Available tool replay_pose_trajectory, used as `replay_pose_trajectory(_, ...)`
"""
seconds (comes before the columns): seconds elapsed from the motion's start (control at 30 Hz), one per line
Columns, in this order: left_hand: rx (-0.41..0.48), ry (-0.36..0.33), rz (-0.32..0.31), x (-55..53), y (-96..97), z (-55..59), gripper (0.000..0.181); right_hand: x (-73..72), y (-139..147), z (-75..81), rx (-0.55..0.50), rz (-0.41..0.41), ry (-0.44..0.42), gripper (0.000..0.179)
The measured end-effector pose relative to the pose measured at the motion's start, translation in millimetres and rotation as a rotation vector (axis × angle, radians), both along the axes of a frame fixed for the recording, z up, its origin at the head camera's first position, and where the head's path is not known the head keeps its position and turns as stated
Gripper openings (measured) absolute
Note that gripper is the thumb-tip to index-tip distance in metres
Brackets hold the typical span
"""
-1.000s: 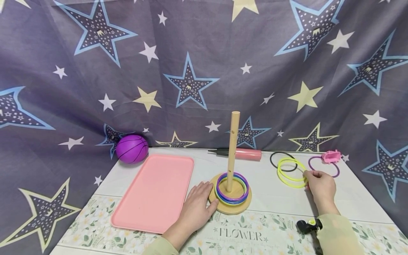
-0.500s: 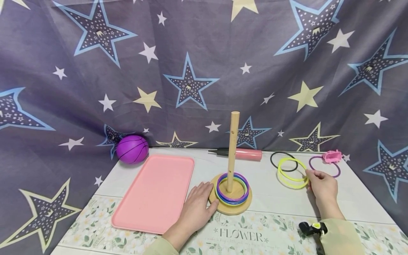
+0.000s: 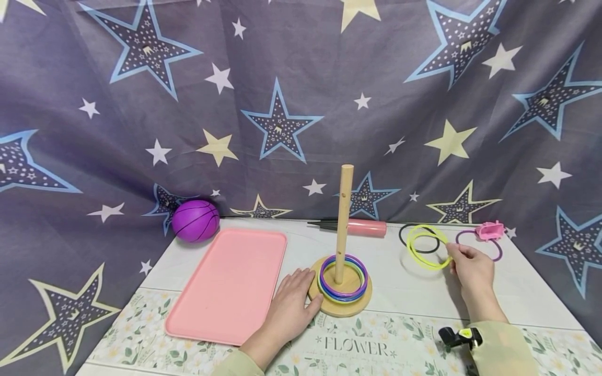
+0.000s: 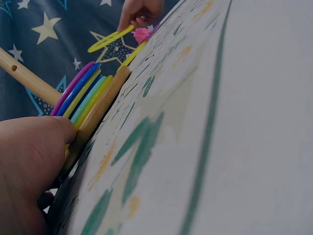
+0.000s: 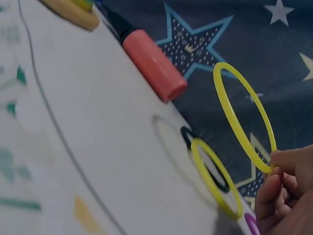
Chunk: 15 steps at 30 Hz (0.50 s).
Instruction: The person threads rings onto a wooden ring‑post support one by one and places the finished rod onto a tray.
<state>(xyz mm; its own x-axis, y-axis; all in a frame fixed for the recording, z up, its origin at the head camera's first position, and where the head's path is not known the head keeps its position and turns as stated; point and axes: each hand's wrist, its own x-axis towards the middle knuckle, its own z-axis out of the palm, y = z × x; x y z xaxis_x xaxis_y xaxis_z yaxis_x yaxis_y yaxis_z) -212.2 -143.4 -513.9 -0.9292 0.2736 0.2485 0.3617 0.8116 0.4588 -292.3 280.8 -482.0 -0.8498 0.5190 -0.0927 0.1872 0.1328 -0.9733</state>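
My right hand (image 3: 472, 269) pinches a yellow ring (image 5: 230, 110) at its edge, thumb against fingers, and the ring is raised and tilted above the table. Below it, a second yellow ring (image 5: 207, 181) lies over a black ring (image 3: 401, 240). In the middle stands a wooden peg (image 3: 344, 219) on a round base (image 3: 345, 311). Several coloured rings (image 4: 80, 93), purple on top, are stacked round the peg's foot. My left hand (image 3: 291, 303) lies with fingers extended at the base's left side, its thumb touching the base's edge.
Left of the stand is a pink tray (image 3: 226, 287), with a purple ball (image 3: 195, 221) behind it. A pink hand pump (image 3: 367, 227) lies at the back behind the peg. At back right are a purple ring (image 3: 499, 254) and a small pink plastic piece (image 3: 489, 231).
My right hand has lifted the pinched yellow ring off the table, moving slightly up and left in the head view. My left hand has stayed where it was.
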Motion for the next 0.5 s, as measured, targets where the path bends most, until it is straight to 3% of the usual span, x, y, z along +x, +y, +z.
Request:
replay_pose_trajectory(0.37,-0.004,0.006,0.003,-0.8,-0.6,-1.3,0.063,5.5,-20.4,31.7,-0.134,0.032,0.117,0.008)
replay_pose_trajectory(0.5,-0.002,0.011,0.002,-0.6,-0.7,-1.7,0.063,7.9,-26.9,41.5,-0.182,0.045,0.166,0.008)
